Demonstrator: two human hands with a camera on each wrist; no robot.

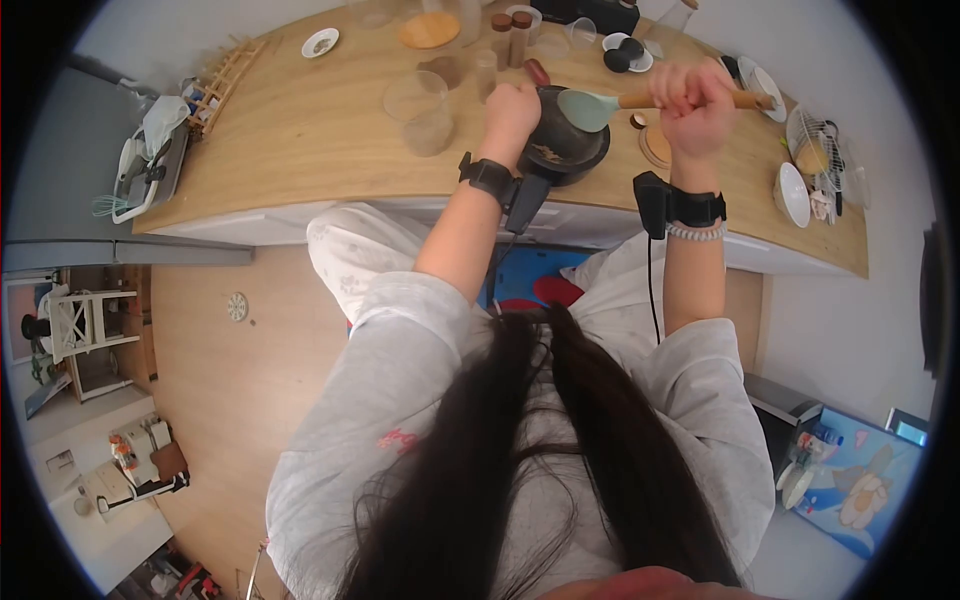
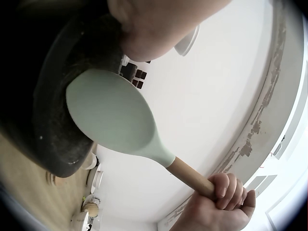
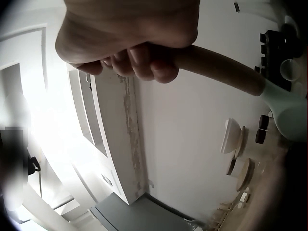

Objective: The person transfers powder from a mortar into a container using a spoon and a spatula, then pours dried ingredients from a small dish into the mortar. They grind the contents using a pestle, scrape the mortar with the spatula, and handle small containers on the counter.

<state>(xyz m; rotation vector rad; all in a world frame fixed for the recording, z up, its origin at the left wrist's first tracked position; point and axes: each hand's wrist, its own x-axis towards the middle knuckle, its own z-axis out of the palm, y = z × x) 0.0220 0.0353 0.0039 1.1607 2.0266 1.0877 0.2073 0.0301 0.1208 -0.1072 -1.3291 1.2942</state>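
Note:
My right hand (image 1: 697, 108) grips the wooden handle (image 3: 216, 70) of a spoon with a pale mint-green head (image 2: 113, 110). The spoon lies almost level in the head view, its head over the far rim of a dark stone-like mortar (image 1: 575, 160). Inside the mortar, light brown bits cling low on the wall. At the mortar's left rim, my left hand (image 1: 512, 112) holds on with curled fingers; its fingertips are hidden. In the left wrist view the spoon head overlaps the mortar's speckled dark wall (image 2: 62, 144).
Left of the mortar stand clear cups (image 1: 420, 105). Behind are brown-capped jars (image 1: 510, 35), a reddish-brown object (image 1: 537, 72) and a plate with black items (image 1: 625, 55). A round wooden lid (image 1: 655, 147) lies to the right, and a white bowl (image 1: 792, 195) farther right.

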